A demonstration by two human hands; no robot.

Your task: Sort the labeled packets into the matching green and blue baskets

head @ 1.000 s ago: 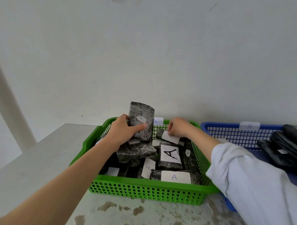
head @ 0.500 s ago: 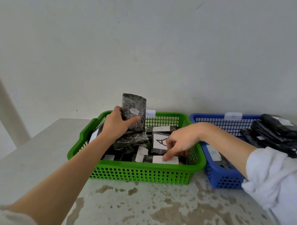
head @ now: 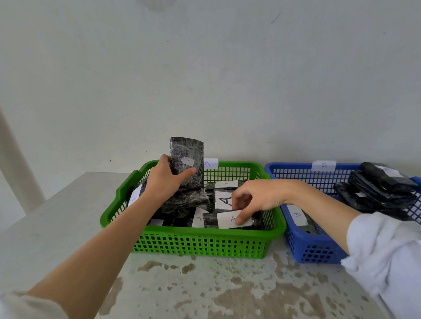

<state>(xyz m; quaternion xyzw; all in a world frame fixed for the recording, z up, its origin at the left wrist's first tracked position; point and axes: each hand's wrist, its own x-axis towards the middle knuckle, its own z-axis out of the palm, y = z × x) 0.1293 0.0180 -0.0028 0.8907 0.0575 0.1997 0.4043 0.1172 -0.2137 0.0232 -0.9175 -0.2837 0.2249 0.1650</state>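
Observation:
A green basket (head: 196, 242) with an "A" tag on its back wall holds several dark packets with white "A" labels. My left hand (head: 166, 183) grips one dark packet (head: 189, 160) upright above the basket's back left. My right hand (head: 257, 198) reaches into the basket's front right and pinches a packet with a white "A" label (head: 227, 220) that lies there. To the right stands a blue basket (head: 309, 246) tagged "B", with black packets (head: 377, 190) piled over its right rim and a "B" labelled packet (head: 297, 214) inside.
Both baskets sit against a pale wall on a stained, mottled table (head: 198, 295). The table's left edge (head: 49, 197) runs diagonally at the left, with a white post (head: 11, 153) beyond it.
My right hand went from the basket's back to its front right and took hold of the "A" labelled packet there. My left hand keeps its packet upright. The view shifted back and left.

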